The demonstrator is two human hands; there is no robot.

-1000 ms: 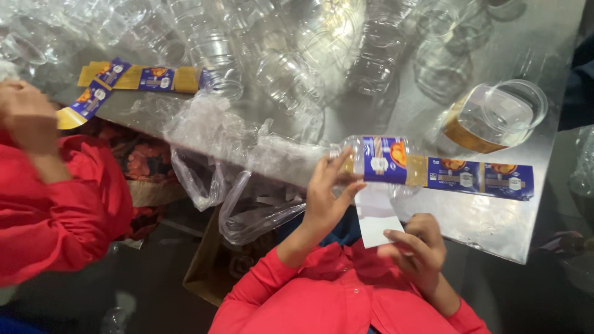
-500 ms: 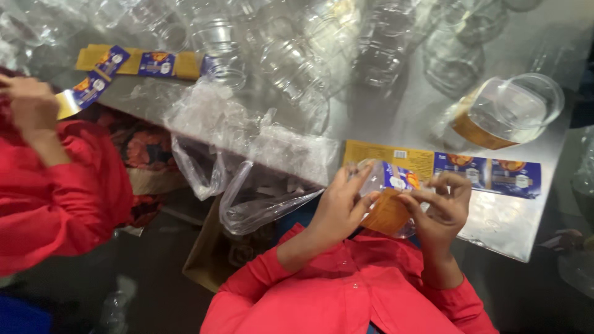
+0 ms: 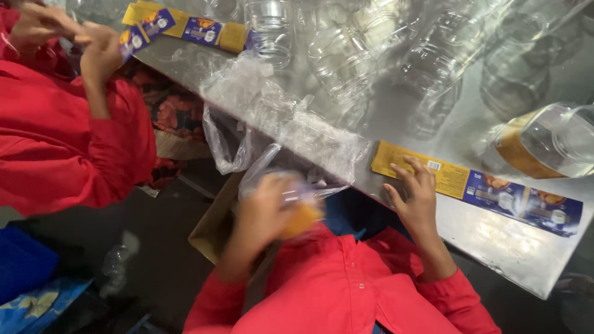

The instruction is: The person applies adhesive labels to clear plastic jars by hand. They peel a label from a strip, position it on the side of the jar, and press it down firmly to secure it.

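A shiny metal counter (image 3: 495,241) carries many clear, empty plastic jars (image 3: 346,62) and crumpled plastic film (image 3: 291,117). A long strip of yellow-and-blue labels (image 3: 489,192) lies flat at its near edge; the right hand (image 3: 416,196) rests open on the strip's yellow end. The blurred left hand (image 3: 266,213), below the counter edge, grips a labelled clear jar (image 3: 300,207).

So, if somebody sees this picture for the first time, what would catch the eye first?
Probably the crowd of clear plastic jars lying across the shiny metal table at the top. Next, the right hand pressing on a yellow and blue label strip at the table edge, while the left hand holds a blurred jar with an orange label near the red shirt. At upper left, a co-worker's hands handle another label.
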